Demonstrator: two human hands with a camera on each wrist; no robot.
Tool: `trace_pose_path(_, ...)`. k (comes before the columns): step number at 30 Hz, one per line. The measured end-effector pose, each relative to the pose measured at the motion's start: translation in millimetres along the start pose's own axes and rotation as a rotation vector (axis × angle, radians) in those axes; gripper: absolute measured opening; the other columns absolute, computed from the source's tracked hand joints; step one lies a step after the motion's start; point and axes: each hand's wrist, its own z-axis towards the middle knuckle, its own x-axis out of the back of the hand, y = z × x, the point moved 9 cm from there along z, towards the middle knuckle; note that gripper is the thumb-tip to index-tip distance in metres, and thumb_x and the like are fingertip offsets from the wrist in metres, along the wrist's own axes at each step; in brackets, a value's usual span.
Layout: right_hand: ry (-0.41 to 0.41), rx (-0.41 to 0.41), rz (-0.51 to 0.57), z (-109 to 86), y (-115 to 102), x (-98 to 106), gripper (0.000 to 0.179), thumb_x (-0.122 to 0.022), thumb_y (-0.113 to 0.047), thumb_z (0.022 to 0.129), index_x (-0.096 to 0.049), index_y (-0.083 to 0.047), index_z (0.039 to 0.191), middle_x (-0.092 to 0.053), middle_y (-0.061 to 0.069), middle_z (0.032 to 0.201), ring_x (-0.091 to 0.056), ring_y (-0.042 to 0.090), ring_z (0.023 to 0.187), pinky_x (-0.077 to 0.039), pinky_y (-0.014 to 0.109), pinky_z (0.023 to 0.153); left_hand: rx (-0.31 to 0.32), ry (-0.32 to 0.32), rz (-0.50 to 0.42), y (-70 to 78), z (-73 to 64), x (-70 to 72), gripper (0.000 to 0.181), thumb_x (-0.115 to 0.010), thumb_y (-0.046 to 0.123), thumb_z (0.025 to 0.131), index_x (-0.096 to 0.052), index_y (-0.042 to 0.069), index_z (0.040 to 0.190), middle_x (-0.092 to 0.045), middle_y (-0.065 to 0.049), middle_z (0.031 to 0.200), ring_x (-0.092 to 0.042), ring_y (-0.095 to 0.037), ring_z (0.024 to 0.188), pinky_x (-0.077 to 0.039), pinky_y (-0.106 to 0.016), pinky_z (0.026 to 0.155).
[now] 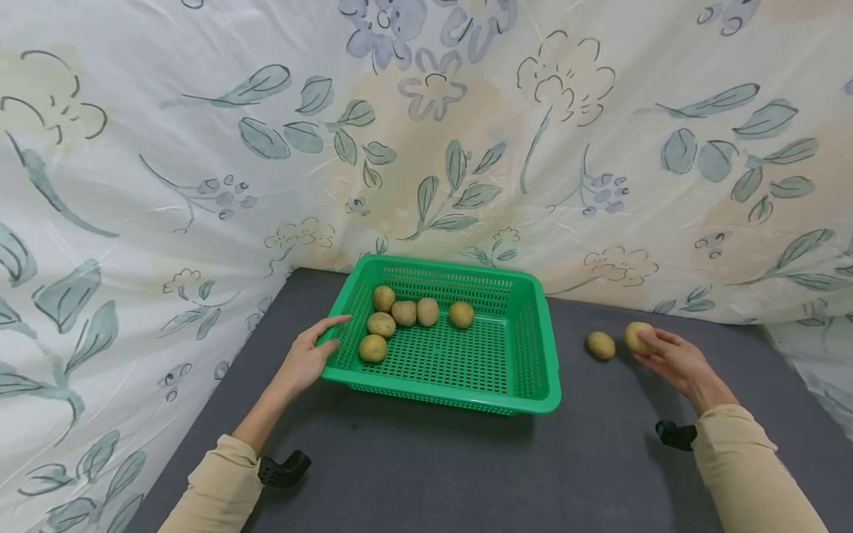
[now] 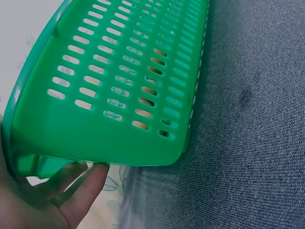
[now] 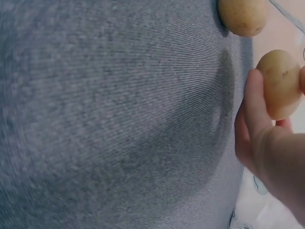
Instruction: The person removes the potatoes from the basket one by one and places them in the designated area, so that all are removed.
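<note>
A green plastic basket point(image 1: 443, 397) with slotted sides stands on the dark cloth surface. Several potatoes point(image 1: 381, 325) lie in its left half, and one sits a little apart near the middle. My left hand point(image 1: 308, 361) grips the basket's left rim; in the left wrist view its fingers point(image 2: 88, 191) curl at the rim's edge. To the right of the basket, my right hand point(image 1: 681, 364) pinches a potato point(image 1: 637, 337) between thumb and fingers, and in the right wrist view that potato point(image 3: 280, 83) appears raised. Another potato point(image 1: 600, 345) lies on the cloth just left of it.
A floral sheet point(image 1: 453, 148) hangs behind and to the left of the dark surface point(image 1: 426, 466). The basket's back edge stands close to it. On each wrist is a black mount point(image 1: 285, 469), near the beige sleeves point(image 1: 216, 485).
</note>
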Motion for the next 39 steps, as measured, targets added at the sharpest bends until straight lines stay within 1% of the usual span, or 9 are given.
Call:
trace_pose_path(4,0.049,0.001,-0.097,1.7,5.1,7.6,0.097,-0.063,-0.02,0.092,0.013,0.009,0.146,-0.035,0.018,0.119,-0.061,0.006,0.08,-0.051,0.027,0.083,-0.002,-0.006,-0.009,1.0,-0.5,-0.5,0.044,-0.043,0.004,0.099,-0.045,0.01,0.142,-0.032,-0.02,0.148,-0.021,-0.009,0.038,-0.033,-0.03,0.045)
trace_pose_path(9,0.097,-0.04,-0.149,0.7,8.0,12.5,0.094,-0.063,-0.022,0.093,0.008,0.008,0.147,-0.032,0.022,0.124,-0.057,0.005,0.076,-0.052,0.027,0.082,-0.009,-0.003,-0.002,1.6,-0.4,-0.6,0.044,-0.044,0.004,0.099,-0.046,0.011,0.142,-0.032,-0.019,0.148,-0.026,-0.007,0.043,-0.037,-0.033,0.055)
trace_pose_path(13,0.174,-0.089,-0.231,-2.2,6.9,15.0,0.089,-0.062,-0.022,0.093,0.001,0.008,0.149,-0.031,0.024,0.125,-0.053,0.007,0.076,-0.053,0.029,0.08,-0.001,-0.005,-0.012,1.5,-0.3,-0.1,0.044,-0.043,0.004,0.099,-0.046,0.011,0.142,-0.032,-0.019,0.148,-0.02,-0.009,0.038,-0.034,-0.032,0.047)
trace_pose_path(19,0.279,-0.14,-0.406,-1.3,2.8,12.3,0.081,-0.058,-0.026,0.095,-0.01,0.011,0.148,-0.025,0.033,0.138,-0.051,0.023,0.094,-0.054,0.032,0.078,-0.004,0.006,-0.004,2.7,-0.6,1.0,0.044,-0.043,0.003,0.099,-0.045,0.01,0.142,-0.033,-0.02,0.147,-0.021,-0.01,0.039,-0.032,-0.029,0.044)
trace_pose_path(22,0.311,-0.149,-0.439,-1.5,1.1,11.3,0.077,-0.058,-0.025,0.095,-0.013,0.012,0.147,-0.023,0.034,0.141,-0.05,0.029,0.099,-0.055,0.032,0.076,0.001,0.004,-0.003,1.6,-0.2,-0.1,0.044,-0.043,0.003,0.099,-0.045,0.01,0.142,-0.033,-0.02,0.147,-0.022,-0.011,0.039,-0.031,-0.027,0.041)
trace_pose_path(27,0.262,-0.136,-0.472,-3.4,0.3,8.0,0.078,-0.054,-0.027,0.096,-0.011,0.015,0.145,-0.018,0.038,0.142,-0.052,0.028,0.095,-0.054,0.032,0.077,0.006,0.002,-0.003,0.2,0.1,-0.9,0.044,-0.043,0.004,0.099,-0.045,0.011,0.142,-0.033,-0.019,0.148,-0.022,-0.011,0.039,-0.031,-0.027,0.042)
trace_pose_path(31,0.194,-0.123,-0.463,-7.4,-0.3,3.2,0.084,-0.048,-0.035,0.098,-0.001,0.015,0.145,-0.006,0.04,0.145,-0.042,0.041,0.113,-0.053,0.033,0.081,0.004,0.002,-0.011,1.2,-1.1,0.2,0.044,-0.043,0.005,0.099,-0.046,0.011,0.142,-0.033,-0.019,0.148,-0.022,-0.009,0.037,-0.029,-0.027,0.04)
trace_pose_path(35,0.21,-0.136,-0.425,-7.9,1.9,4.6,0.089,-0.047,-0.043,0.096,0.0,0.013,0.146,0.0,0.038,0.147,-0.023,0.049,0.128,-0.053,0.033,0.083,0.002,0.005,-0.018,1.5,-2.1,1.2,0.044,-0.043,0.004,0.099,-0.046,0.01,0.142,-0.034,-0.02,0.147,-0.022,-0.009,0.036,-0.028,-0.026,0.039)
trace_pose_path(39,0.246,-0.146,-0.417,-7.5,4.7,8.4,0.088,-0.046,-0.045,0.096,-0.002,0.012,0.147,0.0,0.037,0.148,-0.019,0.048,0.132,-0.053,0.032,0.082,0.002,0.006,-0.016,0.7,-1.1,0.6,0.044,-0.043,0.003,0.098,-0.046,0.01,0.142,-0.035,-0.02,0.146,-0.022,-0.01,0.038,-0.029,-0.026,0.039)
